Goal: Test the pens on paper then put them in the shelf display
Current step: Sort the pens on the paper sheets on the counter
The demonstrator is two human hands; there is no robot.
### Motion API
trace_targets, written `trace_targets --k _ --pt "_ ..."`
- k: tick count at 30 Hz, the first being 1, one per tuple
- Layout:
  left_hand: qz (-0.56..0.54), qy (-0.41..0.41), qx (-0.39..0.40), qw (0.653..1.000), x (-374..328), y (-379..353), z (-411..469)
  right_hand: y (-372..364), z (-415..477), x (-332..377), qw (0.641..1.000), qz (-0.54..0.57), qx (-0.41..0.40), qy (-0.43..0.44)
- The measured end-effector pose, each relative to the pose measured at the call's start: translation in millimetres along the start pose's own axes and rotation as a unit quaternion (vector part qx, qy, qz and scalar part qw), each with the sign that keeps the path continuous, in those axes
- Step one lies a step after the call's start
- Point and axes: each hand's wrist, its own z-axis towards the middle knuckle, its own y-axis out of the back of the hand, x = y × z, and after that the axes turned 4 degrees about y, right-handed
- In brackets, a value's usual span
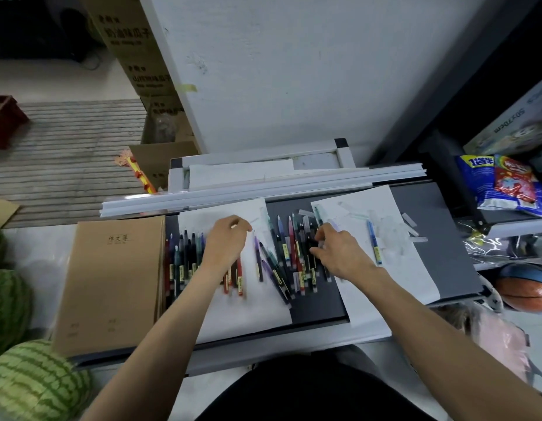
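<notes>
I count two hands, left hand (225,243) and right hand (342,253); two sheets (248,311); pens (289,259), too many and too blurred for me to number; one lone pen (373,241); one stack of notebooks (111,284); at least three melons (36,381); two snack bags (503,183); one ball (525,290)

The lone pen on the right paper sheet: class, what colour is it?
The lone pen is blue, with a yellow label; head view.
</notes>
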Motion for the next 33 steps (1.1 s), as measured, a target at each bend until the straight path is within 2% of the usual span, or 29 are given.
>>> trace_targets --k 2,4,6,7,9,11,14,16,17,19,20,21,23,25,27,28,29,31,33 --pt "0.155 -0.035 -0.019 0.987 -4.4 -0.3 11.8 2.2 -3.1 -0.8 1.000 0.028 -0.001 0.001" --pt "0.249 -0.046 -0.024 0.967 -9.6 -2.5 22.7 5.8 -9.1 0.7 0.993 0.111 -0.014 -0.025" --pt "0.343 -0.062 -0.022 0.937 -13.0 -6.2 32.8 9.2 -16.9 2.8 0.969 0.238 -0.012 -0.067" --pt "0.379 -0.068 -0.020 0.923 -13.7 -8.2 36.7 10.2 -20.9 2.9 0.944 0.320 0.003 -0.085" --pt "0.411 -0.076 -0.011 0.909 -12.8 -11.3 41.7 10.9 -28.9 -0.4 0.861 0.495 0.047 -0.107" --pt "0.420 -0.083 -0.002 0.904 -9.5 -13.9 44.4 12.2 -38.7 -5.9 0.753 0.637 0.112 -0.117" --pt "0.419 -0.095 -0.012 0.903 -2.8 -15.4 46.4 8.8 -51.3 -16.5 0.588 0.777 0.193 -0.110" --pt "0.371 -0.098 -0.006 0.923 -0.9 -14.3 45.8 6.3 -57.1 -20.6 0.512 0.823 0.224 -0.107" --pt "0.314 -0.090 0.000 0.945 -1.7 -13.5 44.6 5.9 -58.3 -22.0 0.494 0.830 0.235 -0.105" --pt "0.093 -0.035 0.022 0.995 -5.4 -10.2 38.5 6.9 -58.1 -22.0 0.512 0.819 0.239 -0.099" --pt "-0.049 0.007 0.048 0.998 -7.8 -7.6 33.3 8.4 -57.0 -20.4 0.524 0.811 0.242 -0.093" --pt "-0.172 0.046 0.085 0.980 -9.1 -4.7 26.6 10.2 -55.1 -17.8 0.527 0.808 0.248 -0.085" --pt "-0.340 0.096 0.157 0.922 -8.6 -0.3 11.8 14.4 -50.3 -11.9 0.521 0.810 0.260 -0.071" --pt "-0.423 0.101 0.202 0.878 -8.1 1.9 -0.7 18.5 -43.9 -4.9 0.522 0.810 0.262 -0.057" --pt "-0.448 0.096 0.217 0.862 -7.2 0.5 -8.5 23.0 -35.6 2.8 0.533 0.807 0.249 -0.051" --pt "-0.455 0.099 0.212 0.859 -6.6 -0.2 -9.9 25.8 -30.3 6.6 0.552 0.797 0.238 -0.052" --pt "-0.461 0.107 0.201 0.858 -6.1 -0.7 -10.0 28.7 -23.4 10.4 0.588 0.775 0.224 -0.054" --pt "-0.449 0.127 0.175 0.867 -4.3 -2.3 -6.6 36.3 -6.7 17.4 0.680 0.705 0.190 -0.066" --pt "-0.373 0.134 0.128 0.909 -2.3 -3.9 -0.9 43.4 12.7 23.4 0.775 0.613 0.131 -0.082"
